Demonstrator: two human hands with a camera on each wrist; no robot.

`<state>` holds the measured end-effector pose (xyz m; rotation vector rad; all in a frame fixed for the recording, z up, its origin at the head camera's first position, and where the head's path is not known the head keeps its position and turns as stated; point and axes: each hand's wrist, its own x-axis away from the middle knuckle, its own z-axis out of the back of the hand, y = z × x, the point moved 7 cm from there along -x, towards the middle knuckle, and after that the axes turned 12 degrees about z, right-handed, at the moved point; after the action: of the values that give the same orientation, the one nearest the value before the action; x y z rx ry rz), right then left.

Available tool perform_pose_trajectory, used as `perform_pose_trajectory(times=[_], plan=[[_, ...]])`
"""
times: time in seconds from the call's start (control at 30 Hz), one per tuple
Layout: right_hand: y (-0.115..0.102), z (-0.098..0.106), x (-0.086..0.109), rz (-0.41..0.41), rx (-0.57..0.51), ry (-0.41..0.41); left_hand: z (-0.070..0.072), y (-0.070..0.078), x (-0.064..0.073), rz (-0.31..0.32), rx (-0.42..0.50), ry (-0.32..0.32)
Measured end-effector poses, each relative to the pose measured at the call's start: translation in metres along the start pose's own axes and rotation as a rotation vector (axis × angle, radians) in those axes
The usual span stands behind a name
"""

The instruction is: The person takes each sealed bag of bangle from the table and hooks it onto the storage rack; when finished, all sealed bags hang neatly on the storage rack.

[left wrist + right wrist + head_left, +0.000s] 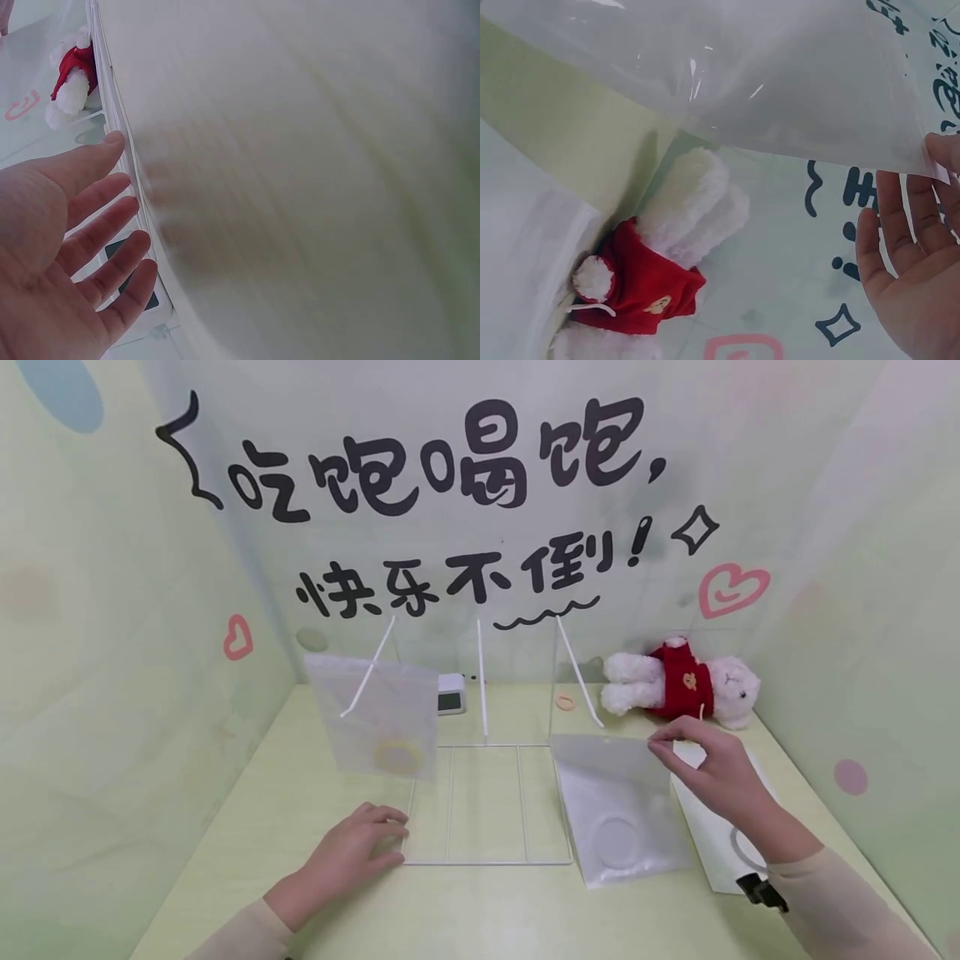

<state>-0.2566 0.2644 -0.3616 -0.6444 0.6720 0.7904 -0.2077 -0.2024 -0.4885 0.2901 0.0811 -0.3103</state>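
My right hand (716, 768) pinches the upper right corner of a translucent plastic bag (626, 810), which shows a pale ring near its bottom. In the right wrist view that bag (780, 97) stretches across the top, its corner between thumb and fingers. A white wire rack (487, 863) with three slanting prongs stands in the middle. My left hand (352, 843) is at the left edge of the rack's base, fingers loosely extended and holding nothing. A similar bag (367, 714) with a yellow ring hangs on the left prong.
Another white bag (708, 852) with a ring lies at the right, partly under my right forearm. A plush toy (678, 685) in a red top lies at the back right. Behind the rack sit a small white device (452, 693) and an orange ring (566, 702).
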Motion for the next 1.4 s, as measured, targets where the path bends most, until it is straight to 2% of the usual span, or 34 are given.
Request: perform_pose_trajectory(times=[0.2, 0.47, 0.77, 1.03, 1.27, 1.4], plan=[[-0.023, 0.007, -0.01, 0.024, -0.04, 0.042, 0.0, 0.002, 0.0, -0.01, -0.001, 0.002], [-0.057, 0.013, -0.032, 0.152, -0.127, 0.105, 0.003, 0.002, 0.001, -0.009, 0.001, 0.026], [-0.088, 0.017, -0.047, 0.243, -0.216, 0.122, 0.002, 0.001, -0.001, 0.003, 0.004, 0.006], [-0.122, 0.023, -0.061, 0.323, -0.252, 0.135, -0.005, -0.002, 0.0, 0.017, 0.002, -0.008], [-0.147, 0.024, -0.082, 0.403, -0.288, 0.199, -0.003, -0.002, 0.0, 0.02, -0.007, 0.018], [-0.156, 0.022, -0.094, 0.429, -0.285, 0.23, -0.003, -0.002, -0.001, 0.027, -0.006, 0.01]])
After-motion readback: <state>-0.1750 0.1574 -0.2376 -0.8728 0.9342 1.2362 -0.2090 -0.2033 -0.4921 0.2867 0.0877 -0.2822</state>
